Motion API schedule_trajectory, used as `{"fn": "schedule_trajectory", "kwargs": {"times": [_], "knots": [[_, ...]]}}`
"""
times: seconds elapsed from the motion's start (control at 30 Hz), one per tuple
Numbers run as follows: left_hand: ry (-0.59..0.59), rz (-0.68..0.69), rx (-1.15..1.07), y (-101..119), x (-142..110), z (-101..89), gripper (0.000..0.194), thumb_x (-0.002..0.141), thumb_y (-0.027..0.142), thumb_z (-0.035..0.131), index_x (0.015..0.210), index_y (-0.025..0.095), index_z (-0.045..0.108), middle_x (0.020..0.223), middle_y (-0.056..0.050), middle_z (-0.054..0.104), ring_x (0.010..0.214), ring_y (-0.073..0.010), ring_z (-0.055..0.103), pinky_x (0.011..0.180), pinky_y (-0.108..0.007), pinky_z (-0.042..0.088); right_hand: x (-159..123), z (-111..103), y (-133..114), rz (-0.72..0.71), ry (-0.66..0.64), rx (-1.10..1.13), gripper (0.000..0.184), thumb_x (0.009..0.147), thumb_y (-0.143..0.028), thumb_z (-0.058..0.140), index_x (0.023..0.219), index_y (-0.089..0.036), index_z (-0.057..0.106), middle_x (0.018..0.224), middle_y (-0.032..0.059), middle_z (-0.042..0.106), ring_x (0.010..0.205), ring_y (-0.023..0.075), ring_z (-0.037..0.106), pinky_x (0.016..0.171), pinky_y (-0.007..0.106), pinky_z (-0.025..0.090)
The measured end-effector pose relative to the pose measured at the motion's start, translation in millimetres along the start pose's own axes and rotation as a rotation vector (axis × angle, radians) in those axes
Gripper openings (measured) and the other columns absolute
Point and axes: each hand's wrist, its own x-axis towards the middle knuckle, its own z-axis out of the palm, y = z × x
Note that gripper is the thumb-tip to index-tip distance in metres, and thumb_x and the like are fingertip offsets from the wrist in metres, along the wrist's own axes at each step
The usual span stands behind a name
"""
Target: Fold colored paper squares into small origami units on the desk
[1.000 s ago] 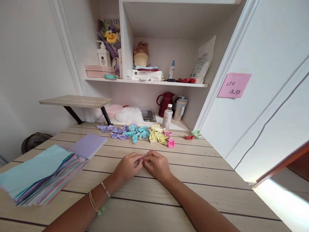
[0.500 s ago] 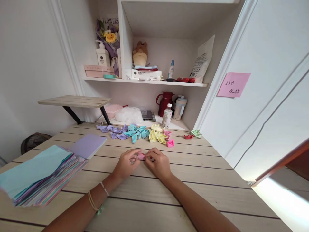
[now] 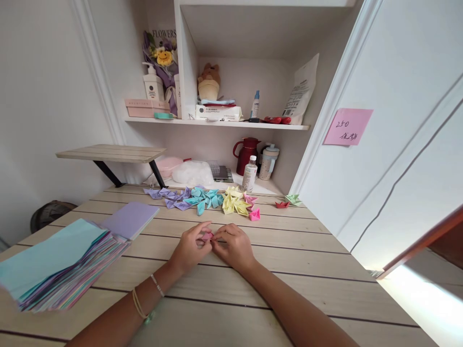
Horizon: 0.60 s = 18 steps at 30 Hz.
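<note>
My left hand [image 3: 190, 249] and my right hand [image 3: 233, 246] meet over the wooden table [image 3: 275, 284], fingers pinched together on a small folded pink paper [image 3: 207, 236]. Only a sliver of the paper shows between the fingertips. Beyond the hands lies a row of folded paper shapes: purple ones [image 3: 170, 196], blue ones [image 3: 206, 198], yellow ones [image 3: 233, 202] and pink ones [image 3: 253, 211].
A thick stack of coloured paper sheets [image 3: 61, 262] lies at the left, with a purple pad [image 3: 130, 219] beside it. Small red [image 3: 282, 205] and green [image 3: 293, 198] folded shapes sit at the back right. A bottle [image 3: 249, 174], a red jug [image 3: 248, 153] and shelves stand behind.
The hands have shifted slightly on the pink paper, fingers closing more tightly over it. The view has tilted a little.
</note>
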Motion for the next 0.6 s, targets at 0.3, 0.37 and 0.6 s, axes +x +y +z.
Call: {"fn": "schedule_trajectory", "kwargs": {"times": [0.3,0.37,0.6], "knots": [[-0.133,0.025,-0.082,4.3,-1.2,-5.6,0.049,0.073,0.012,0.048,0.122,0.018,0.045,0.109,-0.011,0.060,0.085,-0.0170,0.064,0.066,-0.026,0.054,0.5,-1.1,1.9,-0.047,-0.021,-0.020,0.010,0.077,-0.016,0.055,0.075,-0.022,0.063,0.079,0.0046,0.065,0.080,0.0183,0.056,0.073,0.031,0.045],[-0.183,0.032,-0.101,3.8,-1.4,-7.2,0.052,0.073,0.011,0.046,0.125,0.019,0.041,0.114,-0.011,0.058,0.080,-0.0145,0.064,0.067,-0.026,0.053,0.4,-0.6,3.8,-0.081,-0.038,-0.003,0.009,0.079,-0.018,0.055,0.074,-0.022,0.062,0.078,0.0047,0.065,0.083,0.0186,0.056,0.075,0.031,0.045],[-0.115,0.005,-0.160,-3.5,2.6,-9.6,0.057,0.076,0.010,0.043,0.131,0.021,0.030,0.117,-0.012,0.056,0.064,-0.0090,0.062,0.066,-0.026,0.051,0.7,1.0,7.3,0.003,-0.045,0.101,0.010,0.074,-0.019,0.061,0.082,-0.022,0.065,0.075,0.0042,0.065,0.078,0.0181,0.057,0.071,0.030,0.047]]}}
